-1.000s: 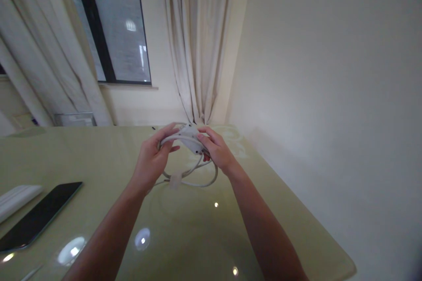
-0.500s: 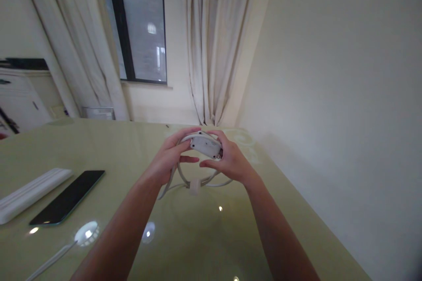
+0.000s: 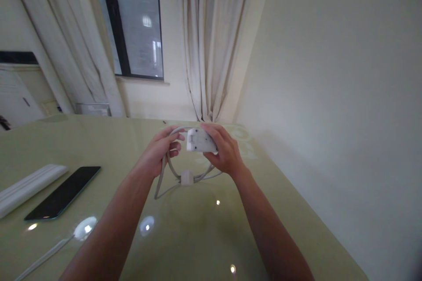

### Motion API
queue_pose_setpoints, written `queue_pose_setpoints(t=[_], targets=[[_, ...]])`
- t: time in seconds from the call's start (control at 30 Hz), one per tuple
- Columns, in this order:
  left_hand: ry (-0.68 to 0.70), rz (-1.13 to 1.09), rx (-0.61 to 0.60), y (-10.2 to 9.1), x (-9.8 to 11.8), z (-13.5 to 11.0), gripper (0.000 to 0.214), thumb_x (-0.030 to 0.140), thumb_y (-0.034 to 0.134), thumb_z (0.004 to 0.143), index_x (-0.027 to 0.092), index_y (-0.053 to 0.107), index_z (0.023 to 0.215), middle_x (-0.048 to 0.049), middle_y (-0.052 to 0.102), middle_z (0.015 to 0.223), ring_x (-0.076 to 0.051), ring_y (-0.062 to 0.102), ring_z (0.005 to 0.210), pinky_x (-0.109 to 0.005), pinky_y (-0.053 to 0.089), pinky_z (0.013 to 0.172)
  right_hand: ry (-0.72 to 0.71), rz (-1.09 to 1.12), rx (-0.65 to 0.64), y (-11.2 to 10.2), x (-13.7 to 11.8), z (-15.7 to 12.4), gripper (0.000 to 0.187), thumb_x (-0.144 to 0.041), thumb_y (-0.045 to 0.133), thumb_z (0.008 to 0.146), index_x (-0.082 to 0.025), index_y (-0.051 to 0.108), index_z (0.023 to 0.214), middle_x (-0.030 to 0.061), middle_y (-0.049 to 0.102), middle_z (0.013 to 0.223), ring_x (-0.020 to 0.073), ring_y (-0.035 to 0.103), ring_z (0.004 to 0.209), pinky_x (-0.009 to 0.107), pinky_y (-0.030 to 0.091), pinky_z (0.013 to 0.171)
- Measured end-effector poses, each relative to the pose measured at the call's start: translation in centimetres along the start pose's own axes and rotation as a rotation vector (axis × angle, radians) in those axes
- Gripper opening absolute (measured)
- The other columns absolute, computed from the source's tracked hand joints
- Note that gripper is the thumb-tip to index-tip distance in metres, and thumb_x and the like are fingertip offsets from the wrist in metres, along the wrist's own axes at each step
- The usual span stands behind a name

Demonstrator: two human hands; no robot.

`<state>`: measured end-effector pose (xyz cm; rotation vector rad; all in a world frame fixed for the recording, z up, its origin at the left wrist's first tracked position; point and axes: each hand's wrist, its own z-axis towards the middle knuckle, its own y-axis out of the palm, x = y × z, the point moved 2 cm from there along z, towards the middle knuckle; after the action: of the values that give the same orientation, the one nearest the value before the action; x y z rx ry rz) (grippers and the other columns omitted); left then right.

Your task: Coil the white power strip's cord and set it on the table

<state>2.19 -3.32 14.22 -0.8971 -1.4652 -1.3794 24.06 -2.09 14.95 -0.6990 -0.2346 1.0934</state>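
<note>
We hold the white block (image 3: 200, 140) over the far middle of the green table (image 3: 184, 246), our right hand (image 3: 227, 149) pinching its right end. Our left hand (image 3: 161, 149) curls loosely around the grey cable (image 3: 160, 180); a pale band (image 3: 187, 178) encircles its loops. Left lie a black phone (image 3: 62, 193), a white bar (image 3: 31, 188) beside it and, nearer, a white cord (image 3: 46, 255).

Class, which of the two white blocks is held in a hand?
The short white block, gripped by the right hand; the long white block instead lies on the table beside the black phone.
</note>
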Motion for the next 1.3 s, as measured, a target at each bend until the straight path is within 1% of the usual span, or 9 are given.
queue_pose_setpoints(t=[0.1,0.2,0.3,0.4,0.53,0.67,0.83,1.07,1.3], targets=[[0.079,-0.071,0.071,-1.0,0.4,0.7,0.026,0.019,0.08,0.069,0.016,0.069,0.092,0.0042,0.061,0.074,-0.001,0.039,0.042,-0.012,0.025,0.036,0.2,0.135,0.334,-0.6,1.1,-0.1,0.064,-0.03,0.064,0.093,-0.029,0.041,0.153,0.012,0.066,0.132,0.0284,0.067,0.114,0.045,0.057,0.098],[0.161,-0.066,0.203,-2.5,0.7,1.5,0.024,0.019,0.077,0.07,0.017,0.066,0.091,0.0046,0.062,0.073,-0.002,0.039,0.043,-0.013,0.026,0.039,0.462,0.16,0.671,-2.3,2.9,-0.4,0.05,-0.041,0.055,0.101,-0.026,0.041,0.146,0.0084,0.066,0.109,0.0214,0.067,0.085,0.037,0.059,0.076],[0.194,-0.028,0.317,-4.2,0.7,2.3,0.022,0.02,0.078,0.074,0.018,0.064,0.09,0.0031,0.066,0.075,-0.003,0.043,0.045,-0.014,0.03,0.042,0.498,0.035,0.922,-5.0,4.3,-0.7,0.044,-0.044,0.062,0.097,-0.022,0.049,0.132,0.0055,0.061,0.1,0.0198,0.063,0.083,0.036,0.057,0.077],[0.173,0.002,0.349,-5.2,0.3,2.8,0.021,0.021,0.081,0.075,0.017,0.063,0.086,0.0005,0.07,0.078,-0.003,0.044,0.045,-0.015,0.031,0.042,0.485,-0.05,1.007,-7.0,5.0,-0.8,0.041,-0.041,0.068,0.091,-0.021,0.053,0.124,0.0005,0.057,0.09,0.0181,0.06,0.077,0.036,0.055,0.075],[0.165,0.025,0.334,-4.9,0.3,2.5,0.02,0.02,0.083,0.076,0.016,0.064,0.082,-0.0007,0.069,0.077,-0.003,0.039,0.043,-0.015,0.029,0.041,0.513,0.139,0.8,-7.1,4.5,-0.6,0.038,-0.039,0.071,0.089,-0.022,0.059,0.121,-0.0025,0.058,0.082,0.0145,0.055,0.066,0.031,0.05,0.066],[0.186,-0.099,0.216,-3.4,1.6,1.4,0.015,0.018,0.08,0.08,0.014,0.066,0.082,0.0026,0.061,0.072,0.0,0.033,0.042,-0.013,0.026,0.038,0.487,0.374,0.285,-4.4,2.6,0.1,0.03,-0.041,0.074,0.088,-0.021,0.064,0.108,0.0007,0.066,0.087,0.0153,0.059,0.071,0.03,0.049,0.065],[0.152,-0.379,0.014,-1.1,3.6,-0.6,0.005,0.012,0.066,0.094,0.009,0.071,0.093,0.0065,0.049,0.065,0.001,0.029,0.039,-0.011,0.024,0.034,0.316,0.347,-0.236,-0.3,0.7,0.4,0.035,-0.037,0.081,0.082,-0.021,0.064,0.107,0.0015,0.069,0.094,0.0181,0.061,0.081,0.03,0.047,0.074],[0.092,-0.6,-0.068,0.6,4.3,-2.0,0.035,0.015,0.035,0.112,0.003,0.067,0.103,0.0078,0.046,0.062,0.001,0.029,0.036,-0.012,0.024,0.032,0.228,0.639,-0.297,1.5,-0.2,0.4,0.047,-0.037,0.084,0.083,-0.021,0.059,0.119,0.001,0.068,0.104,0.0181,0.063,0.092,0.028,0.048,0.081],[0.072,-0.58,-0.131,1.2,3.8,-2.0,0.036,0.016,0.035,0.112,0.003,0.067,0.107,0.0089,0.043,0.061,0.0,0.029,0.034,-0.013,0.025,0.032,0.366,0.759,-0.307,2.0,0.8,0.2,0.061,-0.043,0.094,0.07,-0.021,0.058,0.115,-0.001,0.064,0.098,0.0176,0.06,0.087,0.028,0.048,0.077]])
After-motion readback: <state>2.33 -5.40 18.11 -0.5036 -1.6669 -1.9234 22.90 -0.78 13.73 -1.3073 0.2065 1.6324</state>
